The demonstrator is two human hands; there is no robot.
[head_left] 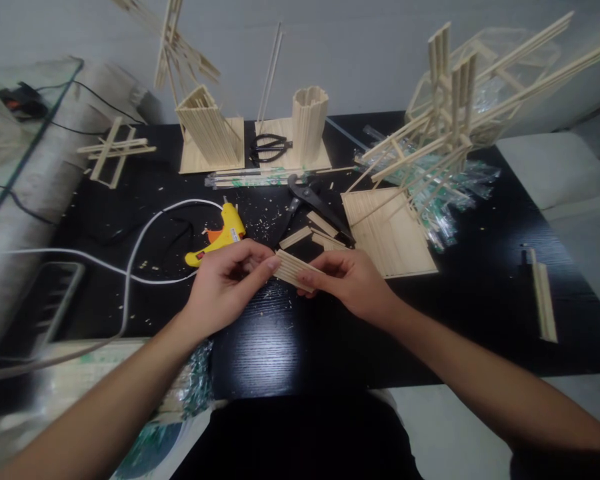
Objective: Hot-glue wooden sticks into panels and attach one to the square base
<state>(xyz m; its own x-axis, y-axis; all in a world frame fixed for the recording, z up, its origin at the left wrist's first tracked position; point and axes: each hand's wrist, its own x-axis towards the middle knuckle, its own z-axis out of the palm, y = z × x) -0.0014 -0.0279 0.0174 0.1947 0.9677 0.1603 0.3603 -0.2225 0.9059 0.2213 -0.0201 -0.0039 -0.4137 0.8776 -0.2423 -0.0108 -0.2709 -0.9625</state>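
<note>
Between my two hands is a small flat strip of wooden sticks [294, 269] lying side by side. My left hand [233, 280] pinches its left end between thumb and fingers. At the other end, my right hand [353, 283] grips it with the thumb on top. Just beyond the fingers lie several short wooden stick pieces [296, 237] on the black table. A pair of dark pliers [313, 197] rests behind those pieces. Left of them, close to my left hand, is a yellow glue gun [225, 233] with a white cord.
Stick towers stand at the back: a square one [205, 127] and a round one [310, 127], with black scissors [271, 148] between them. A windmill-like stick frame [450, 133] rises at right by a wooden board [387, 233]. The white cord [129, 267] loops across the left side.
</note>
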